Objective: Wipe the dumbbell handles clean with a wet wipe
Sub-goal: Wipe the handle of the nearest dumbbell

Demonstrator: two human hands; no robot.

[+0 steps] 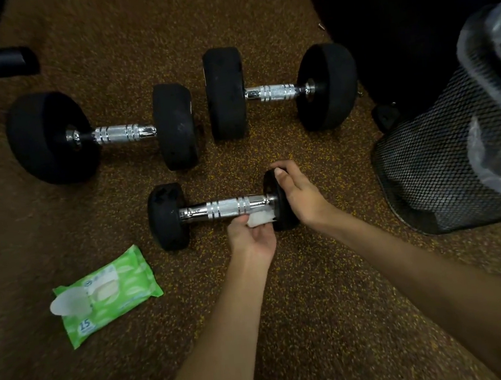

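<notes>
Three black dumbbells with chrome handles lie on the brown speckled floor. The small near dumbbell point(214, 209) lies in front of me. My left hand point(251, 235) pinches a white wet wipe point(260, 218) against the underside of its handle near the right end. My right hand point(297, 193) grips the right weight head from above. A large dumbbell point(121, 134) lies at the left and another point(273, 91) at the upper right, both untouched.
A green wet-wipe pack point(112, 295) with its flap open lies on the floor at the lower left. A black mesh bin point(442, 165) with a clear liner stands at the right. Dark equipment fills the upper right and upper left corners.
</notes>
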